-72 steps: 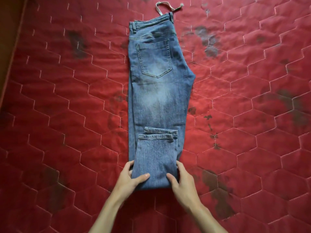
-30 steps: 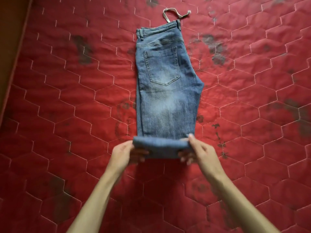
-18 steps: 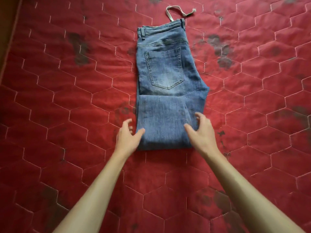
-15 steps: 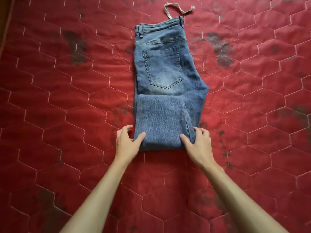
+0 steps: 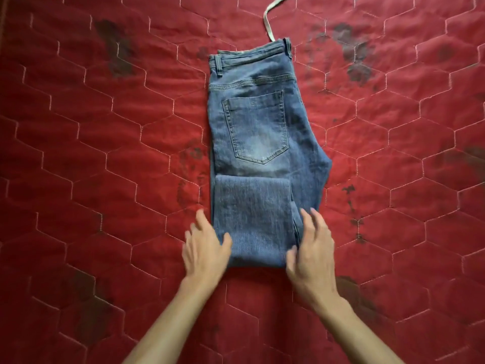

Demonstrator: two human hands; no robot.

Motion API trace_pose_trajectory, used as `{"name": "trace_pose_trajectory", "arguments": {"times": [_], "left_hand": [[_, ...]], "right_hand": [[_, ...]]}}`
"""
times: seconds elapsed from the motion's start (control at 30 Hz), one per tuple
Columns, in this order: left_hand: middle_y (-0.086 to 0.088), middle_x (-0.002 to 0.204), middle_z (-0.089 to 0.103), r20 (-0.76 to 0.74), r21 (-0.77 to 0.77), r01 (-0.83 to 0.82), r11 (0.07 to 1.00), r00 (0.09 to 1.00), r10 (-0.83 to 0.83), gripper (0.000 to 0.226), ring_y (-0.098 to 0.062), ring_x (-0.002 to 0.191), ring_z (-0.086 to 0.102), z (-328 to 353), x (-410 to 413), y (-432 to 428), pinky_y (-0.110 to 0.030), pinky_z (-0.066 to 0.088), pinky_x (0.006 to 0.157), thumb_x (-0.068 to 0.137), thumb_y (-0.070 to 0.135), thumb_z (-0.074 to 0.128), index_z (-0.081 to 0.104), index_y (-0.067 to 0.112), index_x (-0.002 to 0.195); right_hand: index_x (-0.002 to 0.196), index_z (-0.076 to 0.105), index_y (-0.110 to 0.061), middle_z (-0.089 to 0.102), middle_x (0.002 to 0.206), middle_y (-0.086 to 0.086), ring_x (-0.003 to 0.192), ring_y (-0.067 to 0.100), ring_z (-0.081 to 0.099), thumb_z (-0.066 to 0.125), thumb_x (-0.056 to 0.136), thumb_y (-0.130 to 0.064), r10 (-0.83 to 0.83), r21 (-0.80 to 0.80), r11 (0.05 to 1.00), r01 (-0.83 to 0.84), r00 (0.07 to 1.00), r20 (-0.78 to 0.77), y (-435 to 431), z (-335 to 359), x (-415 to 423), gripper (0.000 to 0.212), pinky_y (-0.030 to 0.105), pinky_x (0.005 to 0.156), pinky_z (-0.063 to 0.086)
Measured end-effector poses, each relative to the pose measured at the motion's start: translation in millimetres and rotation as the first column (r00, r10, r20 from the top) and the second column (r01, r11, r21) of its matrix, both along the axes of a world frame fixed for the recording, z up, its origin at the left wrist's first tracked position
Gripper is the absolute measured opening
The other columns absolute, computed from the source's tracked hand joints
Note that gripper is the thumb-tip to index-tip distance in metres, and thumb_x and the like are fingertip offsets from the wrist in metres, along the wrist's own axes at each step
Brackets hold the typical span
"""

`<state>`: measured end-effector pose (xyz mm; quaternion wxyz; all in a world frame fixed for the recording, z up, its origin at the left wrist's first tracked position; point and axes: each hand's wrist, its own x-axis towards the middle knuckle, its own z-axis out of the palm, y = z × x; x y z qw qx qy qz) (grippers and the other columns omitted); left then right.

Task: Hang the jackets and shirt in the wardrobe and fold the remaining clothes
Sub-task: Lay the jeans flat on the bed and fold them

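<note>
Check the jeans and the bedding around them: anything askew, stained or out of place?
Two things. A pale strap trails loose from the top of the jeans onto the red quilted cover, and dark blotches mark that cover on both sides.

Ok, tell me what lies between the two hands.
In the head view, the folded lower end of the jeans fills the stretch between the left hand and the right hand, lying flat on the red quilted mattress.
</note>
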<state>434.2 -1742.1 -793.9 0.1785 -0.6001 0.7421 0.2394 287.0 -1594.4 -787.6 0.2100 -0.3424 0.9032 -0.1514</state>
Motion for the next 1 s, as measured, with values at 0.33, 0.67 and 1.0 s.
{"name": "trace_pose_trajectory", "arguments": {"times": [0.33,0.67,1.0], "left_hand": [[-0.015,0.166,-0.003,0.023,-0.231,0.522,0.821,0.847,-0.531,0.067,-0.033,0.154,0.005,-45.7,-5.2,26.8,-0.064,0.02,0.114,0.099,0.051,0.03,0.012,0.029,0.159],[-0.012,0.128,0.044,-0.217,-0.096,0.081,0.992,0.971,-0.1,0.067,-0.036,0.084,0.068,-20.1,1.8,31.9,-0.044,0.057,0.068,0.097,0.045,0.053,0.026,0.023,0.153],[0.003,0.113,0.07,-0.333,0.257,-0.131,0.957,0.918,0.215,0.044,-0.025,0.102,0.066,5.1,25.0,8.1,-0.033,0.048,0.088,0.089,0.042,0.068,0.05,0.039,0.128]], "right_hand": [[0.156,0.026,-0.013,0.013,0.166,0.005,0.153,0.02,0.013,0.038,0.101,-0.038,0.542,0.147,0.837,-0.528,0.836,-0.088,-8.6,-54.9,2.1,0.062,0.042,0.121,0.018],[0.15,0.041,-0.016,0.026,0.157,0.02,0.136,0.036,0.038,0.051,0.099,-0.034,0.136,0.072,0.988,-0.135,0.991,-0.002,26.0,-42.7,-12.9,0.054,0.046,0.107,0.043],[0.149,0.036,-0.042,0.063,0.13,-0.011,0.113,0.01,0.062,0.072,0.085,-0.023,-0.309,0.071,0.946,0.317,0.81,0.498,28.8,6.1,-0.5,0.076,0.028,0.101,0.046]]}}
